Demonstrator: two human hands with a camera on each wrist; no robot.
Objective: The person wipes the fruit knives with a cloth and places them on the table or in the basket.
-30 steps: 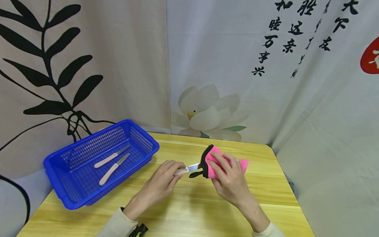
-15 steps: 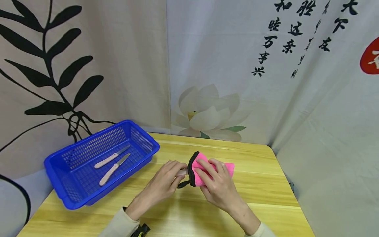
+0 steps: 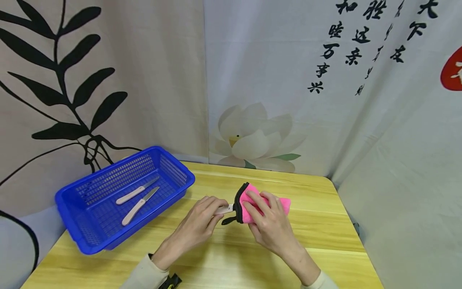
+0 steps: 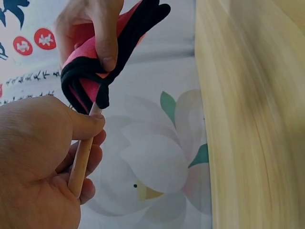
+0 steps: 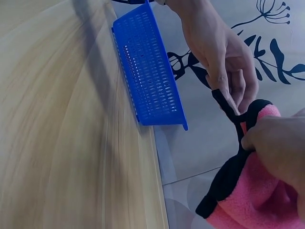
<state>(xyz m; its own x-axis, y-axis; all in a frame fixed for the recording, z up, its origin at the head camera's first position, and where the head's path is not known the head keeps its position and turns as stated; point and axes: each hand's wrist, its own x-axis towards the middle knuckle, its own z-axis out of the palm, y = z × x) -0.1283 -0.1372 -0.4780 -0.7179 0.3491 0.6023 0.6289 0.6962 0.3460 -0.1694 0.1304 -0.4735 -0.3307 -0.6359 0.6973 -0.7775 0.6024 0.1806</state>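
My left hand (image 3: 197, 220) grips the pale handle of a knife (image 4: 82, 164), thumb pressed along its top. The knife's blade is wrapped and hidden in a folded pink cloth (image 3: 250, 197) with black edging and a black hanging loop (image 3: 229, 220). My right hand (image 3: 273, 222) holds the cloth from the other side, fingers spread over its top and thumb underneath. In the right wrist view the fluffy pink cloth (image 5: 252, 191) hangs in folds below the right hand (image 5: 281, 148). Both hands are raised over the wooden table.
A blue plastic basket (image 3: 90, 251) stands on the left of the table (image 3: 325, 224). Inside lie two more pale-handled knives (image 3: 134, 212). A printed curtain (image 3: 162, 80) rises behind the table, and a black strap (image 3: 170, 281) shows at the left wrist.
The cloth slid left over the blade up to the handle, then moved back slightly to the right, baring a little more of the knife. The left hand stayed nearly in place.
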